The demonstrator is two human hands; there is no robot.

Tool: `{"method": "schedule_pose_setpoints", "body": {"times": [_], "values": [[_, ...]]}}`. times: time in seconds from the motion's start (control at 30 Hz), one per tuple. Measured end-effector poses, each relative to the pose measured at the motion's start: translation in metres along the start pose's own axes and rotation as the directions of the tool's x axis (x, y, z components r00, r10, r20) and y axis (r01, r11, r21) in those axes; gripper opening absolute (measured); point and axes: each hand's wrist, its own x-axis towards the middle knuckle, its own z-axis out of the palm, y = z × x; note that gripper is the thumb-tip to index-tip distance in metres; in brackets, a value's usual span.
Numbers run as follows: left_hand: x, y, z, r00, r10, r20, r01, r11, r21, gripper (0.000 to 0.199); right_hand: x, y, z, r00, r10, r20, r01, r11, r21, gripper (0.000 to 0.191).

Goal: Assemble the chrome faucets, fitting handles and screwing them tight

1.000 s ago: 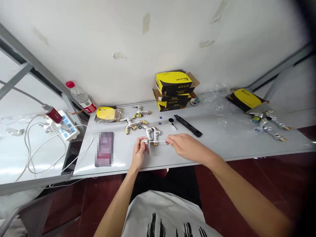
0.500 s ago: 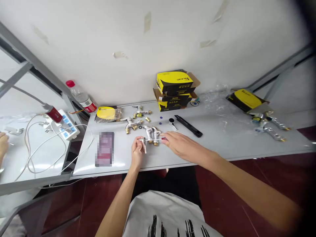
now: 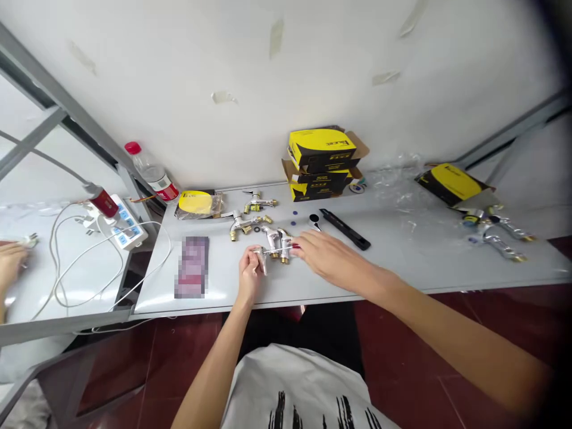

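My left hand (image 3: 249,275) is shut on a small chrome tap part (image 3: 261,261), with a thin metal rod (image 3: 279,251) running from it to the right. My right hand (image 3: 324,257) reaches in from the right, its fingertips at the far end of the rod, close to a small red tip. Just behind the rod stand two chrome taps with brass ends (image 3: 277,244). Farther back on the white table (image 3: 232,292) lie another chrome tap (image 3: 241,225) and a brass-fitted tap (image 3: 259,204).
Stacked yellow-and-black boxes (image 3: 324,149) stand against the wall, beside a black strip (image 3: 346,229). More taps (image 3: 498,238) lie at the right. On a lower left surface are a power strip (image 3: 123,229), white cables, and another person's hand (image 3: 11,265).
My right hand has slid left, farther over the taps, and the view has shifted slightly. Another person's hand has come in at the left edge.
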Motion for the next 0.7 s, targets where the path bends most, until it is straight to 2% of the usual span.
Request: {"method": "schedule_pose_setpoints", "body": {"times": [0.1, 0.23, 0.4, 0.6, 0.7], "values": [[-0.0011, 0.0006, 0.0005, 1.0, -0.008, 0.0, 0.008, 1.0, -0.001, 0.049, 0.003, 0.0007, -0.0022, 1.0, 0.005, 0.009, -0.006, 0.999, 0.034, 0.029], [-0.0012, -0.0002, -0.0009, 1.0, -0.009, -0.001, 0.009, 1.0, -0.002, 0.046, 0.006, 0.0013, -0.0062, 0.998, -0.065, 0.013, 0.063, 0.994, 0.093, 0.024], [-0.0009, -0.0004, -0.0008, 1.0, 0.0, -0.008, 0.0, 1.0, 0.015, 0.05, 0.0093, 0.0033, -0.0055, 0.998, 0.008, 0.056, -0.011, 0.999, 0.053, 0.025], [-0.0016, -0.0006, 0.0, 1.0, -0.005, 0.004, 0.005, 1.0, 0.014, 0.047, 0.0087, 0.0033, -0.0079, 0.993, -0.117, 0.012, 0.117, 0.993, 0.007, 0.029], [-0.0014, -0.001, 0.0001, 1.0, -0.002, 0.004, 0.002, 1.0, 0.006, 0.049, 0.0078, 0.0047, -0.0064, 0.997, -0.078, -0.004, 0.078, 0.996, -0.037, 0.022]]}}
